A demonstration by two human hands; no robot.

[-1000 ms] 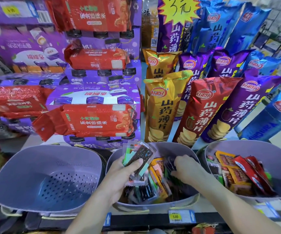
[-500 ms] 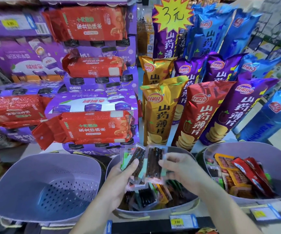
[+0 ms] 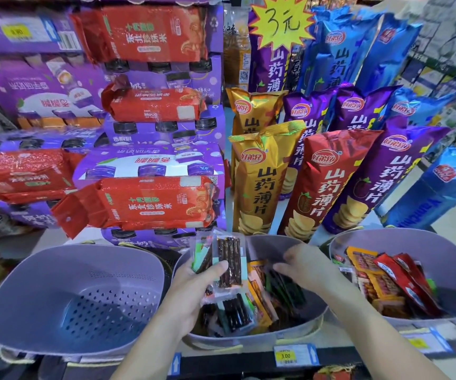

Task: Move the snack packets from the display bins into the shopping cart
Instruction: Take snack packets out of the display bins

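Left hand [image 3: 194, 294] grips packet stack [image 3: 228, 263] above middle bin [image 3: 248, 340]; right hand [image 3: 307, 267] hovers over it, fingers loose, empty. Pinch 1 loose packet, clamp stack firmly. Cart unseen.

Above the middle bin [image 3: 248, 337], the left hand [image 3: 194, 292] gripped a fan of snack packets [image 3: 228, 261]; the right hand [image 3: 306, 267] hovered over it, fingers relaxed. A perforated bin [image 3: 43, 283] sat left of it, a packet-filled bin [image 3: 446, 259] right, chip bags [image 3: 259, 182] behind.
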